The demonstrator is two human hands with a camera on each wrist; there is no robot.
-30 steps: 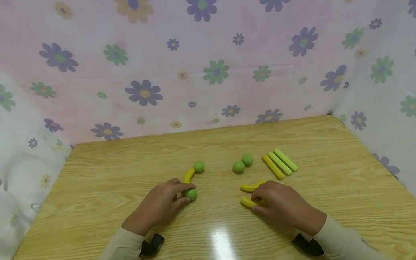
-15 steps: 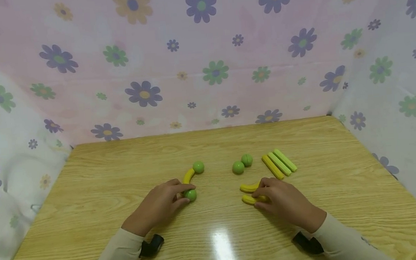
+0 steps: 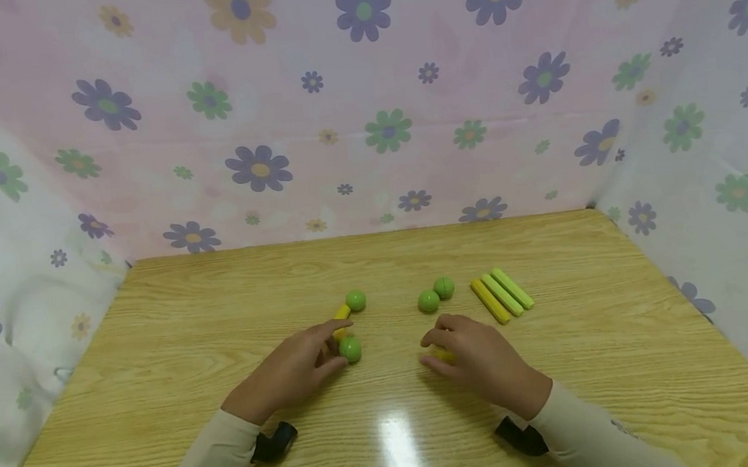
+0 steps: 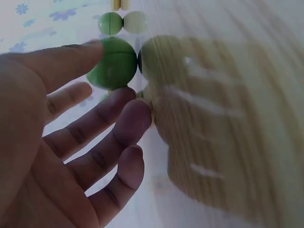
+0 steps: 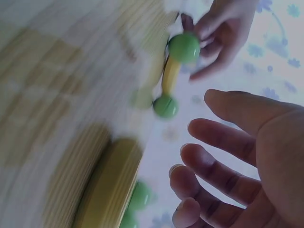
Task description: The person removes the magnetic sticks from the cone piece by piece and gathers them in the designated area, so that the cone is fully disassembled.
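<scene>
A curved yellow stick (image 3: 342, 314) runs between two green balls on the table, the far ball (image 3: 355, 300) and the near ball (image 3: 350, 349). My left hand (image 3: 292, 373) is beside the near one, with thumb and fingers spread loosely; in the left wrist view the thumb tip overlaps that ball (image 4: 116, 66). My right hand (image 3: 480, 360) is over a yellow piece (image 3: 443, 354), partly hidden by the fingers. In the right wrist view the right fingers (image 5: 199, 159) are relaxed with nothing between them, and a ridged yellow curved stick (image 5: 111, 185) lies apart from them.
Two more green balls (image 3: 429, 301) lie together beyond my right hand. Right of them are three straight sticks side by side, one yellow (image 3: 490, 301) and two light green (image 3: 508, 293). A flowered cloth (image 3: 368, 154) stands behind the wooden table (image 3: 234, 279).
My right hand has moved left over the yellow curved sticks, now mostly covered. The left fingers have loosened and the near green ball has shifted slightly right, with the curved stick turned straighter.
</scene>
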